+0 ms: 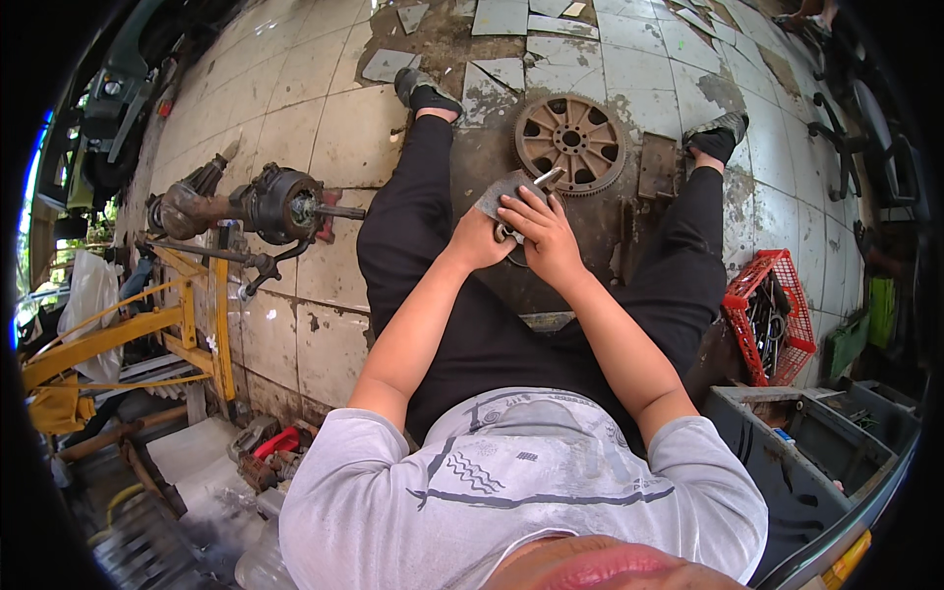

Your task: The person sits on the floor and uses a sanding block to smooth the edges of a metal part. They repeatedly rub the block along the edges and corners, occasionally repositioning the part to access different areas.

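Note:
Both hands meet in front of my lap, between my spread legs. My left hand (478, 241) is closed around the lower part of a worn grey sheet (501, 195), like cloth or sanding paper. My right hand (541, 232) lies over a shiny metal rod (549, 178), its fingers bent around it. The rod's tip sticks out past the fingers, and bright metal also shows between the palms. Its full shape is hidden. Just beyond the hands, a rusty toothed flywheel (570, 145) rests flat on the dark, stained floor.
A rusty rectangular plate (658, 165) lies right of the flywheel. At left, an axle assembly (280, 205) stands by a yellow frame (187, 324). A red crate (808, 329) with tools and a grey bin (762, 462) stand at right. Broken tiles (393, 65) lie ahead.

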### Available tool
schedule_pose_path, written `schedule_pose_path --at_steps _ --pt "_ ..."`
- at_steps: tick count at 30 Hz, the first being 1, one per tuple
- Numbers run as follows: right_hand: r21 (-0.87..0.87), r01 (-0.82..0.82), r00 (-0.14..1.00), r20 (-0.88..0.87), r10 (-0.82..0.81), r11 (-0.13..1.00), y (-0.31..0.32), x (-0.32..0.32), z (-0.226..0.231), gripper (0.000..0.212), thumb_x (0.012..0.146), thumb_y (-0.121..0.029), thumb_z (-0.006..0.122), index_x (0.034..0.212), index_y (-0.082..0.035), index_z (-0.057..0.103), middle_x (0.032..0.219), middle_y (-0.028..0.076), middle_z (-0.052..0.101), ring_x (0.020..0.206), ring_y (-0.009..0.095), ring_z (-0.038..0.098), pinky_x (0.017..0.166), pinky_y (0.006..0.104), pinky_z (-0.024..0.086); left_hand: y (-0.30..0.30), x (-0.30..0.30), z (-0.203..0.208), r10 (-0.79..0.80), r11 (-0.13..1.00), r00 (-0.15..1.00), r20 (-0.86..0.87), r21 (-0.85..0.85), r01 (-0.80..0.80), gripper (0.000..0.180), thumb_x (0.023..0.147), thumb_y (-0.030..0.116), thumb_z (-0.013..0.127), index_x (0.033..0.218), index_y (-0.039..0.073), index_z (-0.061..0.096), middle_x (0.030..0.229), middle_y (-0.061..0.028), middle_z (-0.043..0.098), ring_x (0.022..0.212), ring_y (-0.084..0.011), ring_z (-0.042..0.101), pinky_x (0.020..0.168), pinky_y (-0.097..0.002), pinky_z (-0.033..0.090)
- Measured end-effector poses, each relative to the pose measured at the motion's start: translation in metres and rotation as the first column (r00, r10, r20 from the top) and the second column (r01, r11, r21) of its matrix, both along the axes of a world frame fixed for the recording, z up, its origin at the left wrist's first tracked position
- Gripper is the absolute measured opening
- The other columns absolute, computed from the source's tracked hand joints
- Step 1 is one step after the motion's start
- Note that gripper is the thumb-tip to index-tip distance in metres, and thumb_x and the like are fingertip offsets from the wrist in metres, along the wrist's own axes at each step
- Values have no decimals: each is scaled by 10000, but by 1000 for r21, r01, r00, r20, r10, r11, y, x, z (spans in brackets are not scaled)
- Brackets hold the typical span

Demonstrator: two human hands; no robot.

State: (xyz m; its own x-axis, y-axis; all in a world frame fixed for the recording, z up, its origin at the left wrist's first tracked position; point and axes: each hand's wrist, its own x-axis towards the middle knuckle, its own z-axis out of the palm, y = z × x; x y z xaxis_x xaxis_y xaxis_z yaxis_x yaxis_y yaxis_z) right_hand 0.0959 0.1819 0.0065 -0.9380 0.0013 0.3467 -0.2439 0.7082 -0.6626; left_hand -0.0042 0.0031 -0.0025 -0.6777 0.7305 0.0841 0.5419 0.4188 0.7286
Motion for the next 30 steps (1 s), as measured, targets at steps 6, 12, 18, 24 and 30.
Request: schedule_pose_path --at_steps 6,12,18,24,30 --pt "40 31 1000 6 -31 999 -2 3 -2 646 900 139 614 1427 -206 756 1574 -2 670 1581 288 498 1265 642 364 4 1 14 -8 1000 996 85 26 6 603 770 153 772 1347 6 679 1313 -234 724 1262 -464 664 1086 -498 551" --pt "32 44 999 17 -45 998 4 -5 -1 632 899 135 617 1417 -200 757 1575 -2 668 1581 292 498 1261 657 359 -1 -3 2 -24 994 999 -43 -105 19 647 786 157 781 1411 50 652 1309 -206 732 1254 -436 683 1043 -498 573" --pt "24 -63 998 -2 63 998 -3 3 3 624 910 128 615 1412 -211 764 1583 -1 664 1586 291 492 1265 664 347 3 5 4 25 999 999 45 28 -26 541 784 165 770 1305 34 703 1266 -201 742 1225 -429 691 1037 -506 573" --pt "8 22 1000 8 -22 1000 3 -2 -2 633 900 132 618 1417 -205 759 1579 -1 667 1589 291 490 1265 668 347 3 2 1 7 1000 998 -66 -2 -7 473 787 166 758 1237 24 721 1257 -208 728 1257 -444 661 1068 -512 557" --pt "24 24 1000 -10 -24 999 5 -7 -2 652 878 132 621 1426 -197 753 1578 -7 666 1579 300 500 1253 656 368 1 -1 8 -32 998 999 9 -49 32 491 775 124 748 1251 8 711 1238 -208 732 1259 -431 665 1063 -494 563"
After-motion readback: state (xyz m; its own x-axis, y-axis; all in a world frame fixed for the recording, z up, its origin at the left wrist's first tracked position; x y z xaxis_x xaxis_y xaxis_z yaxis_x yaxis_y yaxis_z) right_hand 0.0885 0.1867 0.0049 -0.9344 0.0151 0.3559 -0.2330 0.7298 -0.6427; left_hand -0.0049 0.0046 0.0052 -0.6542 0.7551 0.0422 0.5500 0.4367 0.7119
